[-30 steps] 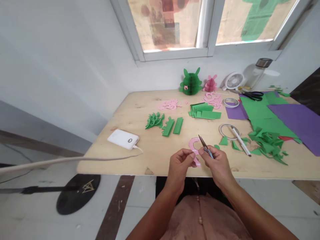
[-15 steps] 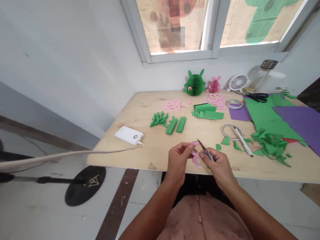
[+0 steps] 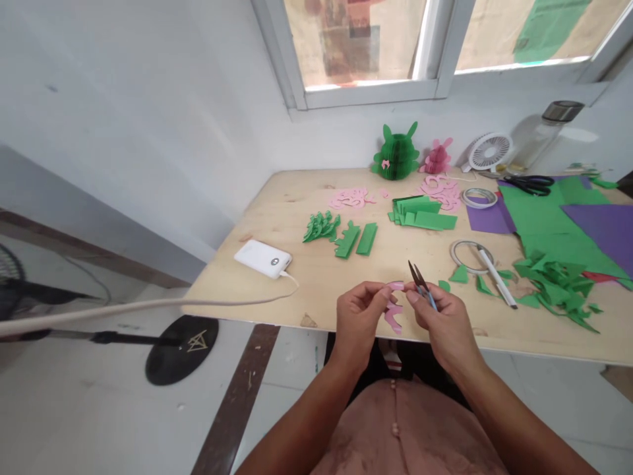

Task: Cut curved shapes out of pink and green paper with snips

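Between its fingertips my left hand (image 3: 362, 315) pinches a curved pink paper cut-out (image 3: 393, 318), just above the table's front edge. My right hand (image 3: 445, 320) is closed on small scissors (image 3: 422, 282) with blue handles; their blades point up and stand slightly apart. The right thumb and fingertips reach the near end of the pink paper. Just beyond the hands lie a folded green strip (image 3: 366, 239), a notched green piece (image 3: 347, 240) and a heap of small green cut-outs (image 3: 321, 226).
Green scraps (image 3: 558, 284), a white pen (image 3: 497, 277) and a tape roll (image 3: 479, 198) lie at right. Black scissors (image 3: 529, 185) rest on coloured paper. A green paper figure (image 3: 395, 156), a small fan (image 3: 489, 152) and a bottle (image 3: 544, 138) line the wall. A cabled power bank (image 3: 263, 258) lies left.
The scissor blades have parted and shifted off the pink paper, now pointing up. My right fingertips have moved onto the paper beside the left hand. The camera view has shifted slightly.
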A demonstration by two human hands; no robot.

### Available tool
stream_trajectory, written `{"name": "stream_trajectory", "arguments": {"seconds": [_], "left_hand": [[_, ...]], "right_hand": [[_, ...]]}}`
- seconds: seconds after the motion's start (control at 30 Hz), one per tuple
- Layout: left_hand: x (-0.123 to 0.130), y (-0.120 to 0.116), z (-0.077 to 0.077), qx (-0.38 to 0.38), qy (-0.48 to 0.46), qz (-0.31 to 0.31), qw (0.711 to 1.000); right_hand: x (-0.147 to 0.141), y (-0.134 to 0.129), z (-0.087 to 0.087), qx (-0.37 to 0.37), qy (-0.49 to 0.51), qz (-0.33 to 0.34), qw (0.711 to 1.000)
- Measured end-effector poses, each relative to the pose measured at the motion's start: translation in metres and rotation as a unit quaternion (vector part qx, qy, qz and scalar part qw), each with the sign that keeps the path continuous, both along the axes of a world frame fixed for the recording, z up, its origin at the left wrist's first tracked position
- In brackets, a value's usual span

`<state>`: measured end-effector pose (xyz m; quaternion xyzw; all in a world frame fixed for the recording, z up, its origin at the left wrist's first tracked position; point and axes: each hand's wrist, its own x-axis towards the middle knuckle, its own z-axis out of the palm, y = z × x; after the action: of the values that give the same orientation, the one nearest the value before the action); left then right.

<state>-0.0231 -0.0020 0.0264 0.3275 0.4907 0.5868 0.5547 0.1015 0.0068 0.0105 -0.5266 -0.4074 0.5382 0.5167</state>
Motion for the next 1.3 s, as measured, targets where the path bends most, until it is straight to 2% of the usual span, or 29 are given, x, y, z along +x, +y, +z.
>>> {"name": "stream_trajectory", "arguments": {"seconds": [0.3,0.77,1.3], "left_hand": [[-0.002,0.004,-0.006,-0.032,-0.03,-0.021,0.999],[0.002,0.007,-0.008,-0.04,-0.057,-0.019,0.997],[0.001,0.011,-0.011,-0.032,-0.067,-0.018,0.997]], "right_hand": [[-0.007,0.01,0.0,0.005,-0.024,0.004,1.0],[-0.003,0.007,-0.001,0.027,-0.084,0.048,0.995],[-0.004,0.01,-0.003,0.017,-0.068,0.059,0.996]]}}
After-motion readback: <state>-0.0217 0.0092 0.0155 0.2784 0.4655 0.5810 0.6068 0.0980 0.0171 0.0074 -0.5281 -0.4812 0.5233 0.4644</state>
